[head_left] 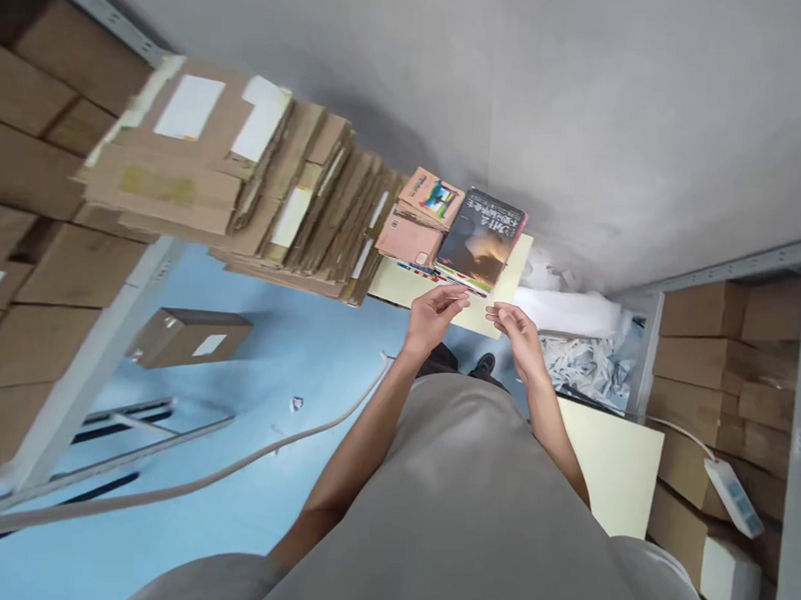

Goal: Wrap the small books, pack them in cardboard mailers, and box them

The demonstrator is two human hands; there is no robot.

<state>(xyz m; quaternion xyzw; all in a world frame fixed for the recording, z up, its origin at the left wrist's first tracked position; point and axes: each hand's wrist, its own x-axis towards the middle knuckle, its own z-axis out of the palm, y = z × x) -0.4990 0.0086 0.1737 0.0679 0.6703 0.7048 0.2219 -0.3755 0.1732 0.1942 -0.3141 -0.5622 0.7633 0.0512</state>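
Note:
My left hand (434,317) is at the near edge of a stack of books, thumb and fingertips close together in a pinch. My right hand (517,333) is a little to its right, over the pale yellow tabletop (479,319), with curled fingers drawn toward the thumb. Anything between the fingers of either hand is too small to make out. The top book (483,237) has a dark cover with white characters and an orange glow. Left of it are pink books (411,239), one pink cover (431,198) bearing a colourful picture.
Flattened cardboard boxes (312,199) are stacked to the left. Shelves of cartons (70,259) flank both sides. A carton (193,337) and a hose (288,441) lie on the blue floor. White paper scraps (583,365) and a power strip (733,498) are on the right.

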